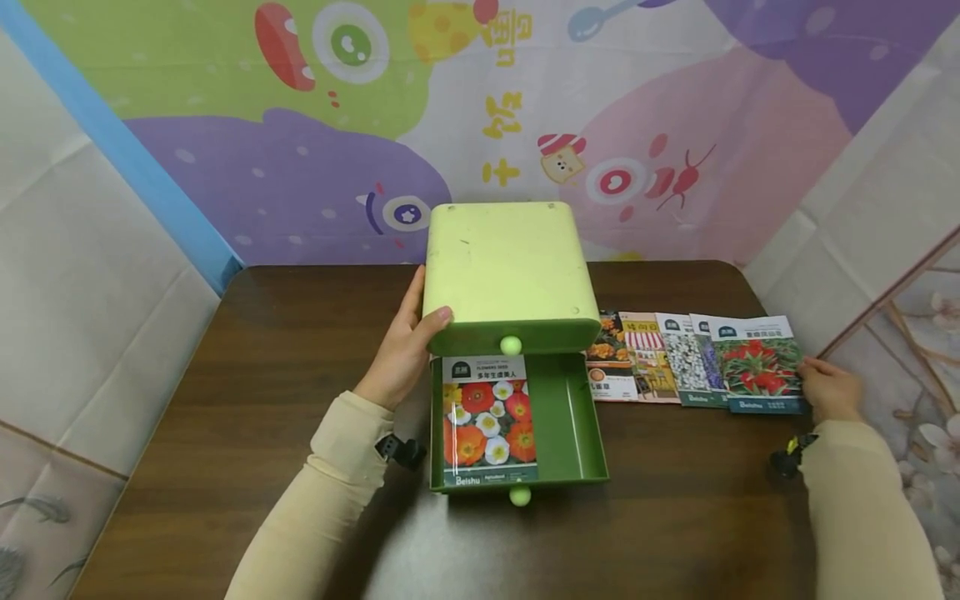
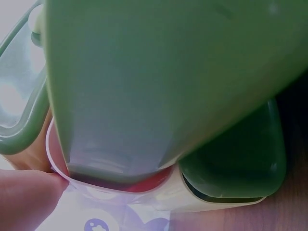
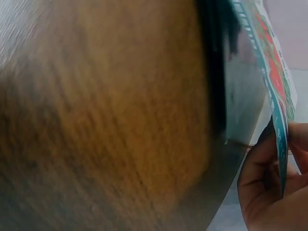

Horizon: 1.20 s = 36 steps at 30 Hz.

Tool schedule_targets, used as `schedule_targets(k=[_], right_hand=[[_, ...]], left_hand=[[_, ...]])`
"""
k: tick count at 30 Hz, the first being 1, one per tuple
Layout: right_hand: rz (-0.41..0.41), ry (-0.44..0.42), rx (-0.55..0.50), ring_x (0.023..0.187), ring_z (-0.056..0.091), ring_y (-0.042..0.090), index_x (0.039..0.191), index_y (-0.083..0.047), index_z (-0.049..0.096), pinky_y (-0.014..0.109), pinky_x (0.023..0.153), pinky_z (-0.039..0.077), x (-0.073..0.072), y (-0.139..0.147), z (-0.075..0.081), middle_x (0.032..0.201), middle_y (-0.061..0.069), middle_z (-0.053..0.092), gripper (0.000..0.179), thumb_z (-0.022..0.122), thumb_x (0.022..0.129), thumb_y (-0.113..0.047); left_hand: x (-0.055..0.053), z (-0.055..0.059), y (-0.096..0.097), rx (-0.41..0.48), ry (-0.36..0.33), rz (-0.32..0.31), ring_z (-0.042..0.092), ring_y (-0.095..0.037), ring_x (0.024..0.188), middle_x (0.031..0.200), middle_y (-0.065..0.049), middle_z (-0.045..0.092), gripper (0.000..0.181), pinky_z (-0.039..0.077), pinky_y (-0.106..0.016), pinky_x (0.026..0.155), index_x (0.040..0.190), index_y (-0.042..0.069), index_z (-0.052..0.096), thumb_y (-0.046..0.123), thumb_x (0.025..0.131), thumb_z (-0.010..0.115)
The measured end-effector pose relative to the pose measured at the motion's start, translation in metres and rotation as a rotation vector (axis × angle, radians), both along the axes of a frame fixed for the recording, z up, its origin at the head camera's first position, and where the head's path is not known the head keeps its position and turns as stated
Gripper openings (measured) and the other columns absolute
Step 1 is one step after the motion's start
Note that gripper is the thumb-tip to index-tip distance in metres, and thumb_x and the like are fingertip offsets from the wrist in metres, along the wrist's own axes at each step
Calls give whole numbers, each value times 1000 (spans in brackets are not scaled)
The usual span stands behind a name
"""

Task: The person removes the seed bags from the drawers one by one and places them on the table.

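Observation:
A small pale-green desktop drawer box (image 1: 510, 262) stands at the back middle of the table. My left hand (image 1: 397, 354) grips its left side, with the thumb on the front top corner. Below, the lower drawer (image 1: 566, 425) is pulled out. In its left part lies a seed packet (image 1: 487, 425) printed with red, orange and white flowers. Over on the right, my right hand (image 1: 831, 387) pinches the edge of a seed packet with red flowers (image 1: 761, 367); the right wrist view shows this packet (image 3: 274, 72) edge-on between thumb and fingers.
Several more packets lie overlapped in a row between box and right hand, among them a white-flowered packet (image 1: 684, 362), a packet with a striped awning (image 1: 647, 358) and an orange-flowered packet (image 1: 609, 346). Behind the brown table (image 1: 300, 367) hangs a cartoon-printed cloth (image 1: 300, 183).

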State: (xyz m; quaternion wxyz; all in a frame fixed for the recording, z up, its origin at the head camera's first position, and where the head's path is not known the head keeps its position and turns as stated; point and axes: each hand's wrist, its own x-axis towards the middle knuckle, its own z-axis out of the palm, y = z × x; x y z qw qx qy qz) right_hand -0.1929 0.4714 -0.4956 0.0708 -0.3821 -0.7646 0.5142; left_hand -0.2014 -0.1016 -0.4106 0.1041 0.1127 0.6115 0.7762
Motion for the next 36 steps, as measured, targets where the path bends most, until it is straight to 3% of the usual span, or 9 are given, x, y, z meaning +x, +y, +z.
schedule_targets(k=[3, 6, 9, 13, 16, 20, 26, 32, 36], right_hand=[[39, -48, 132, 83, 45, -8, 122, -27, 70, 6, 74, 32, -1, -1, -2, 62, -33, 52, 31, 52, 96, -24], [110, -127, 280, 100, 55, 12, 139, -2, 54, 11, 70, 32, -1, -1, -2, 104, -4, 74, 49, 49, 97, -26], [176, -153, 389, 100, 54, 27, 139, 5, 50, 16, 67, 33, -2, -1, -4, 136, 26, 54, 52, 51, 94, -21], [198, -108, 396, 66, 47, 0, 135, 10, 52, 16, 59, 37, -3, -2, -5, 89, 18, 67, 51, 59, 89, -12], [200, -82, 394, 56, 37, -10, 131, 12, 54, 14, 54, 37, -3, -6, -5, 76, 6, 63, 48, 60, 88, -9], [207, -89, 469, 61, 45, -2, 126, 12, 59, 16, 56, 36, -3, -8, -5, 98, 30, 67, 44, 54, 87, -8], [249, -107, 522, 107, 56, 42, 124, 14, 58, 27, 66, 39, -4, -10, -8, 125, 34, 57, 46, 45, 85, -7], [358, -130, 572, 117, 50, 51, 126, 15, 55, 53, 93, 41, -7, -9, -14, 129, 37, 52, 44, 49, 93, -14], [411, -140, 625, 116, 48, 54, 126, 15, 54, 56, 97, 37, -9, -6, -17, 129, 38, 51, 45, 50, 95, -17]], left_hand=[[0, 0, 0, -3, 0, 4, 49, -17, 125, 165, 9, 2, 79, 48, -31, 96, 156, 41, -1, 26, 100, 52], [0, 0, 0, -3, -2, 6, 46, -19, 128, 165, 10, 1, 79, 47, -31, 98, 156, 41, -1, 26, 100, 53], [0, 0, 0, 0, -2, 4, 45, -19, 130, 165, 11, 1, 79, 47, -32, 98, 156, 41, 0, 25, 100, 53], [-1, 0, 1, 4, 1, -1, 46, -19, 128, 165, 10, 2, 79, 48, -32, 97, 156, 41, -1, 25, 100, 53], [0, 1, 1, 9, -7, 2, 48, -19, 127, 165, 9, 3, 79, 48, -32, 97, 156, 41, 0, 25, 100, 53], [1, 1, 0, 4, -13, 6, 48, -18, 127, 165, 9, 3, 80, 48, -33, 97, 156, 42, 0, 24, 100, 53], [1, 2, 0, 4, -9, 8, 46, -18, 129, 165, 11, 2, 79, 47, -33, 99, 156, 41, -1, 24, 100, 52], [2, 2, 0, 10, -5, 5, 49, -17, 124, 165, 9, 5, 79, 49, -30, 95, 157, 41, -1, 24, 100, 52], [1, 2, 0, 15, -3, 3, 51, -17, 123, 165, 8, 7, 79, 50, -30, 95, 156, 41, 0, 24, 100, 52]])
